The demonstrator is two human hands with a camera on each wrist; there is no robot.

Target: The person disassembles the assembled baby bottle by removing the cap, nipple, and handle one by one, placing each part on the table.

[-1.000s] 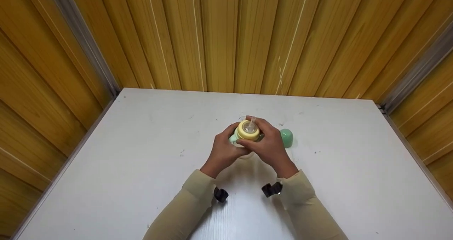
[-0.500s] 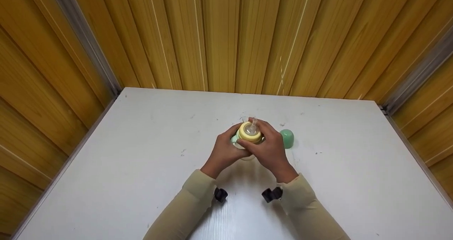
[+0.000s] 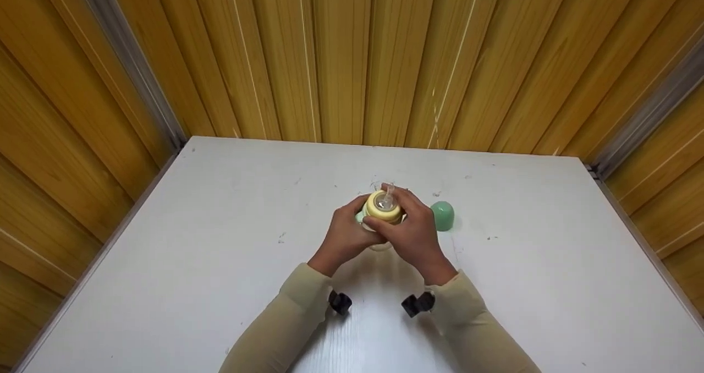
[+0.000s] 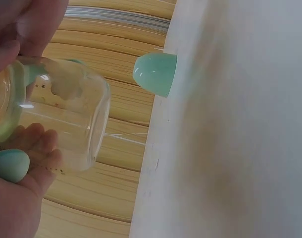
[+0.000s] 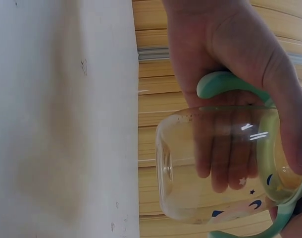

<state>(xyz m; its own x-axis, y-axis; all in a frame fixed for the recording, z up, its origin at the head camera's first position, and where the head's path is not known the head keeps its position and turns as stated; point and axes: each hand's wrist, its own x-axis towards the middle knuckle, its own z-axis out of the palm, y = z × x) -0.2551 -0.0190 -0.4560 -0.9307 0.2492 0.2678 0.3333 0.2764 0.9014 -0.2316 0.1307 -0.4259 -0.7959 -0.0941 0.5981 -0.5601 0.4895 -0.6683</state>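
Observation:
A clear baby bottle (image 5: 188,201) with a yellow collar, a see-through teat and mint-green side handles is held upright above the white table. My left hand (image 3: 347,231) grips its body, the fingers lying behind the clear wall and the thumb in front near the collar. With thumb and fingers on opposite sides, my right hand (image 3: 416,235) grips the yellow collar. In the left wrist view the bottle's base points toward the tabletop, apart from it. A green domed cap (image 4: 156,73) stands on the table to the right of the bottle, just beyond my right hand.
The white table (image 3: 220,224) has small dark scuffs. Yellow wood-look panels (image 3: 341,59) wall it in at the back and on both sides, with grey metal strips at the corners. A dark wrist mount sits inside each beige sleeve (image 3: 275,323).
Both hands keep their hold on the baby bottle, which has shifted very slightly left and toward the body since half a second ago. The green cap stays where it stood.

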